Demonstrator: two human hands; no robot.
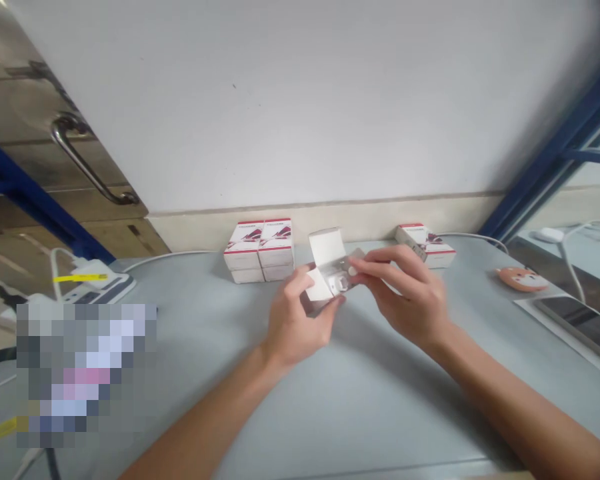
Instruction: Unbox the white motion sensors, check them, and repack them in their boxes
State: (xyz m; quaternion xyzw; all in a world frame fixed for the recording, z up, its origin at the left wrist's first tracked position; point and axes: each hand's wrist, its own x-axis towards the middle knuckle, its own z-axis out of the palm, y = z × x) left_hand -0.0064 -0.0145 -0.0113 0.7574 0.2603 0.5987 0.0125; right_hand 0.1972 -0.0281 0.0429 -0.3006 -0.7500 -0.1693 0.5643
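Observation:
My left hand is wrapped round a small white carton whose top flap stands open, held above the grey table. My right hand pinches a small whitish item in clear wrapping at the carton's mouth. The item sits partly inside the carton, and I cannot make out what it is. Both hands meet over the middle of the table.
A stack of white-and-red boxes stands at the back by the wall, and another such box lies to the right. An orange round object and a tray edge lie at right. White cables and a device sit at left.

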